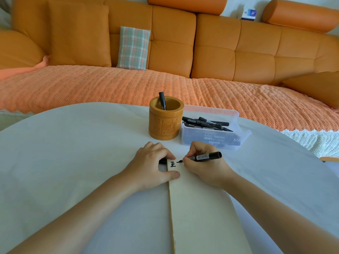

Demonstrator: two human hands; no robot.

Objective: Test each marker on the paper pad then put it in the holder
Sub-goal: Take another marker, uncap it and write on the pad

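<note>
A person's right hand point(203, 167) pinches a black felt-tip marker with a white label point(205, 157) between thumb and curled fingers. The marker's tip touches the top of a cream paper pad point(198, 208) on a round white table point(73, 153), just beside a black inked character point(173, 164). The left hand point(152, 165) rests on the pad's upper left corner, thumb flat on the paper. A small black object point(162, 161) shows beneath its curled fingers, but whether that grip holds it cannot be told. Beyond the hands stands a round carved bamboo holder point(166, 123) with one black marker upright inside point(162, 103). Touching or just beside it on the right is a clear plastic box point(211, 139) piled with more black markers point(205, 122). An orange sofa point(238, 52) with a plaid cushion point(133, 48) fills the background.
</note>
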